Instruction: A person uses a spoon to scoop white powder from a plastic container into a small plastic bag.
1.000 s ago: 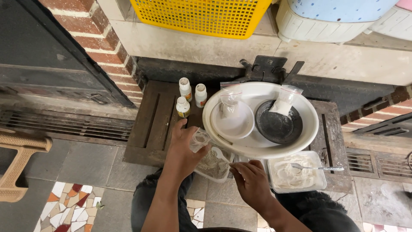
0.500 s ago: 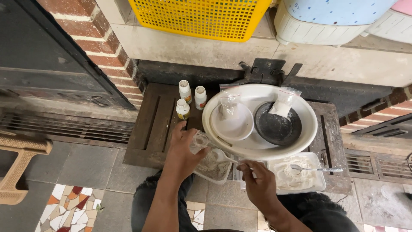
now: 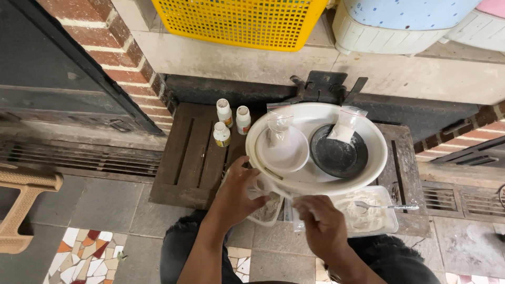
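Plastic bag: clear, crumpled, powder inside, held between both hands just below the white basin.
Change: right hand has come down and left from the tray since a second ago; left hand much as before.
Left grip: fingers curled onto the bag's edge.
Right grip: fingertips pinched on the bag's rim.
Nearby: three small bottles on the wooden slab.

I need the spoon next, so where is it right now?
In the head view, the spoon lies on the right, resting in the clear rectangular tray of white powder, just below the big white basin.
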